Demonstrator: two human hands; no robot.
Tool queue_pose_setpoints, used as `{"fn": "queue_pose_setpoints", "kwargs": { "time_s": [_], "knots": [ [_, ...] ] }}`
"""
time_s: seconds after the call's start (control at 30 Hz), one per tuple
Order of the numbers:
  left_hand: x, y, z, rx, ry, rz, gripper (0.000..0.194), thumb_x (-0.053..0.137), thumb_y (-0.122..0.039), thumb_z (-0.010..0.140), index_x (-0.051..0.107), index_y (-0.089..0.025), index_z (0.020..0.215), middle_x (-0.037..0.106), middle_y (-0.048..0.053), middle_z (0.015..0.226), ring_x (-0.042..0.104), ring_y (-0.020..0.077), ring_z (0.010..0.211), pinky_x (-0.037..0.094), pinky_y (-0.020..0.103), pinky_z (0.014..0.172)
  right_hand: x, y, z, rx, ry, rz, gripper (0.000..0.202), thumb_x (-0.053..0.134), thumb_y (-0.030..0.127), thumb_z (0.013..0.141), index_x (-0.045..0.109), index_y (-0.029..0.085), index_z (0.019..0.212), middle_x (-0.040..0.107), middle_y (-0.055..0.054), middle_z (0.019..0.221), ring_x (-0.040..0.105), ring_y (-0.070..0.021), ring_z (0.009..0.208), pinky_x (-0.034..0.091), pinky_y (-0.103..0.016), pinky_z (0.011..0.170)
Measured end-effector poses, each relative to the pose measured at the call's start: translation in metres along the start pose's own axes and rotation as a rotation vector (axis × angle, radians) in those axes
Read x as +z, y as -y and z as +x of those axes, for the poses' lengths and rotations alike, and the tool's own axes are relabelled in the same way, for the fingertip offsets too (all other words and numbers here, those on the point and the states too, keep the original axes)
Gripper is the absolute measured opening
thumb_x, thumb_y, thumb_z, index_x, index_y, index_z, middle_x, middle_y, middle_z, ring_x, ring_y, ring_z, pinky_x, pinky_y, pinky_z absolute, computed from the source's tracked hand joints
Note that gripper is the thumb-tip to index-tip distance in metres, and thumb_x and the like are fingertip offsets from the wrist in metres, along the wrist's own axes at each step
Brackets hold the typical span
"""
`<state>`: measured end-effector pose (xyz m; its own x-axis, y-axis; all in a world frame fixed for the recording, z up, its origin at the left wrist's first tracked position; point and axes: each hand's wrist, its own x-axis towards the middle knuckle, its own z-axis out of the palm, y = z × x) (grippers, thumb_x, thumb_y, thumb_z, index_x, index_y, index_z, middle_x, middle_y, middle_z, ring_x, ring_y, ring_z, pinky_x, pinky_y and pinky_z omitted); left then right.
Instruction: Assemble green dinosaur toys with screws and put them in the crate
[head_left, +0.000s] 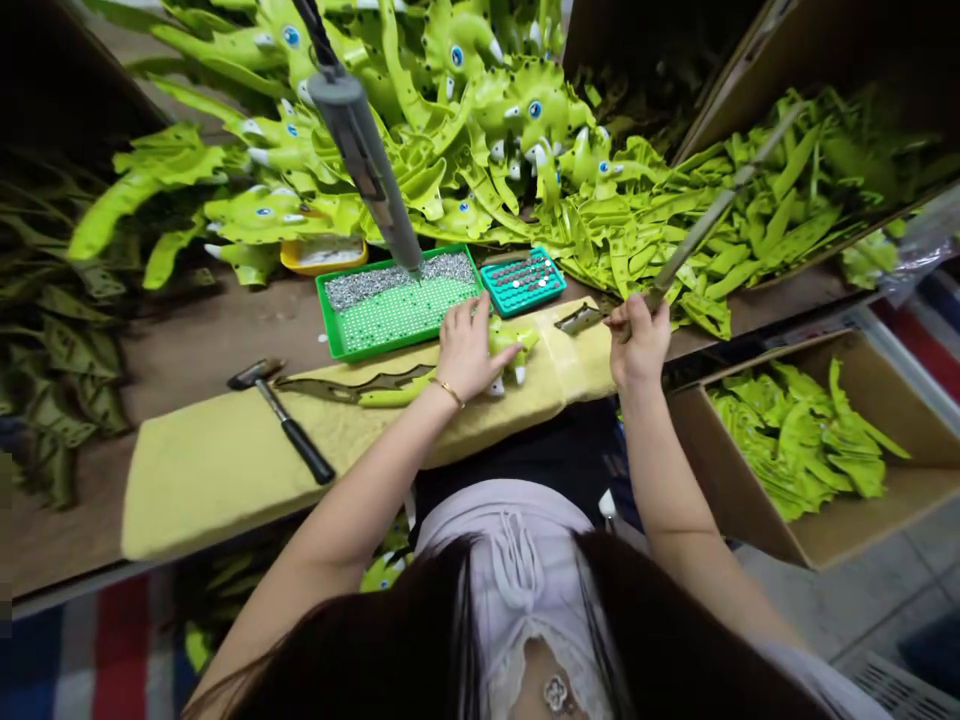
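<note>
My left hand (pixel 469 350) lies over a lime-green dinosaur toy part (pixel 517 340), fingers stretched out and thumb apart. The part has white horn tips and rests on a yellow padded strip (pixel 225 450). A dark olive wavy-edged piece (pixel 360 385) lies along the strip, left of that hand. My right hand (pixel 641 335) is closed round a long, thin grey-brown rod-like piece (pixel 705 220) slanting up to the right. Beside its fingertips, a short dark olive piece (pixel 581 319) shows over the strip; whether it joins the rod cannot be made out.
A hammer (pixel 289 420) lies across the strip. Behind stand a green tray (pixel 334 345) of small metal screws and a teal tray (pixel 525 295). A grey powered screwdriver (pixel 367 160) hangs above. Lime-green parts (pixel 630 215) heap behind; a cardboard box (pixel 757 500) holds more at right.
</note>
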<state>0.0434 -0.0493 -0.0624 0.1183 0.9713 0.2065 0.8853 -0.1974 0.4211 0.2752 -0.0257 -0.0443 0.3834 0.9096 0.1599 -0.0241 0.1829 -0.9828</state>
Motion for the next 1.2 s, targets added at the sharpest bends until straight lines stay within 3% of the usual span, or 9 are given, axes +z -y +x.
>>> {"fn": "queue_pose_setpoints", "kwargs": {
  "time_s": [0.07,0.17,0.33,0.47,0.6,0.7,0.83,1.03,1.2],
  "knots": [
    [-0.004,0.0,0.001,-0.037,-0.011,0.041,0.07,0.066,-0.058,0.078,0.052,-0.008,0.126,0.041,0.027,0.144,0.035,0.0436,0.135,0.028,0.057,0.111,0.0,-0.009,-0.01,-0.034,0.022,-0.078,0.039,0.059,0.055,0.075,0.053,0.025,0.1,0.061,0.0,0.089,0.062,-0.0128,0.085,0.052,-0.03,0.081],
    [-0.013,-0.005,-0.006,0.039,0.017,0.036,0.061,0.07,-0.059,0.075,0.057,-0.013,0.113,0.047,0.022,0.14,0.041,0.0398,0.132,0.034,0.052,0.108,0.0,-0.017,-0.015,0.088,0.233,-0.153,0.044,0.066,0.054,0.072,0.062,0.022,0.101,0.066,-0.005,0.108,0.063,-0.0171,0.098,0.053,-0.033,0.085],
    [-0.042,-0.018,-0.029,0.186,0.042,0.069,0.064,0.079,-0.055,0.067,0.054,-0.017,0.111,0.058,0.014,0.12,0.056,0.0318,0.111,0.045,0.041,0.093,0.007,-0.016,-0.027,0.228,0.644,0.008,0.041,0.073,0.047,0.072,0.067,0.023,0.104,0.073,-0.004,0.101,0.066,-0.0193,0.101,0.052,-0.04,0.096],
    [-0.054,-0.021,-0.036,0.227,0.08,0.135,0.073,0.081,-0.056,0.065,0.053,-0.015,0.119,0.058,0.015,0.113,0.056,0.0324,0.106,0.046,0.042,0.089,0.008,-0.01,-0.033,0.124,0.804,-0.023,0.029,0.071,0.041,0.077,0.069,0.022,0.099,0.074,-0.004,0.105,0.065,-0.0196,0.107,0.048,-0.041,0.103],
    [-0.052,-0.02,-0.033,0.245,0.114,0.097,0.064,0.077,-0.057,0.069,0.055,-0.015,0.113,0.059,0.013,0.111,0.057,0.0299,0.102,0.047,0.04,0.087,0.004,-0.008,-0.036,0.084,0.851,-0.029,0.025,0.07,0.038,0.081,0.068,0.022,0.1,0.072,-0.004,0.108,0.065,-0.0175,0.108,0.047,-0.04,0.105],
    [-0.049,-0.017,-0.027,0.236,0.097,0.06,0.064,0.077,-0.056,0.07,0.052,-0.015,0.113,0.061,0.012,0.108,0.059,0.0287,0.101,0.047,0.038,0.086,0.01,-0.012,-0.037,0.142,0.857,0.054,0.042,0.081,0.037,0.068,0.063,0.023,0.103,0.07,-0.003,0.113,0.065,-0.0175,0.109,0.048,-0.039,0.103],
    [-0.047,-0.011,-0.014,0.238,0.104,-0.017,0.065,0.081,-0.053,0.067,0.051,-0.016,0.111,0.063,0.011,0.107,0.061,0.0268,0.1,0.049,0.037,0.087,0.027,-0.024,-0.031,0.22,0.756,0.086,0.052,0.089,0.036,0.052,0.06,0.021,0.093,0.072,-0.002,0.097,0.068,-0.0178,0.095,0.053,-0.037,0.094],
    [-0.043,-0.009,0.01,0.154,0.149,-0.03,0.066,0.081,-0.054,0.065,0.053,-0.016,0.112,0.064,0.011,0.109,0.062,0.0271,0.102,0.049,0.038,0.09,0.047,-0.033,-0.017,0.344,0.682,0.202,0.041,0.083,0.043,0.06,0.068,0.018,0.089,0.074,-0.001,0.089,0.068,-0.0171,0.087,0.054,-0.032,0.087],
    [-0.051,-0.011,0.036,0.061,0.319,0.029,0.068,0.07,-0.063,0.072,0.056,-0.017,0.12,0.064,0.012,0.115,0.061,0.0286,0.106,0.048,0.039,0.09,0.065,-0.036,-0.025,0.37,0.588,-0.008,0.041,0.075,0.053,0.067,0.068,0.016,0.082,0.073,-0.004,0.085,0.065,-0.0181,0.077,0.055,-0.033,0.074]
  ]
}}
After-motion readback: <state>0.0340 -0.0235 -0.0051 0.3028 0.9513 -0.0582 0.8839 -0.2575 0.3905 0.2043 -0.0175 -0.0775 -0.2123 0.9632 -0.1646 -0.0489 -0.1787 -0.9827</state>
